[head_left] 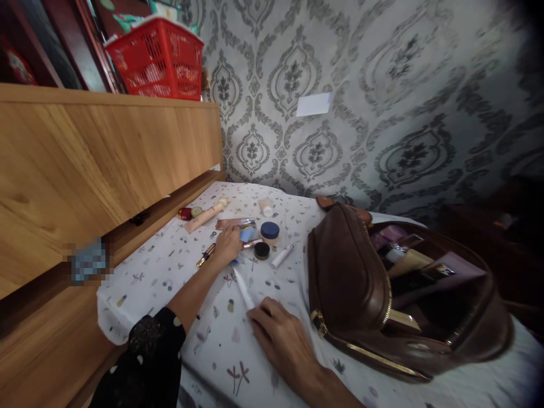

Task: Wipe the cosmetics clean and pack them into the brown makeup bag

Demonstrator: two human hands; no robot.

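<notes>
My left hand (pixel 228 245) is closed over a light blue item (pixel 246 234), which looks like a thin cloth or wipe and is mostly hidden under the fingers. Close to this hand lie a black-and-gold cosmetic tube (pixel 206 256), a pinkish tube with a silver cap (pixel 235 223) and a rose-coloured slim tube (pixel 251 244). Nearer to me, my right hand (pixel 283 334) holds the near end of a slim white tube (pixel 242 288), its tip pointing away. Just beyond are a round dark blue jar (pixel 270 229), a small black jar (pixel 262 250) and a white stick (pixel 283 256).
An unzipped brown bag (pixel 348 283) stands at right, full of cosmetics. Farther back on the patterned cloth (pixel 140 272) are a beige tube (pixel 206 215), a red bottle (pixel 185 213) and a small cream tube (pixel 266 207). A wooden cabinet (pixel 106 164) borders the left, with a red basket (pixel 170 62) above.
</notes>
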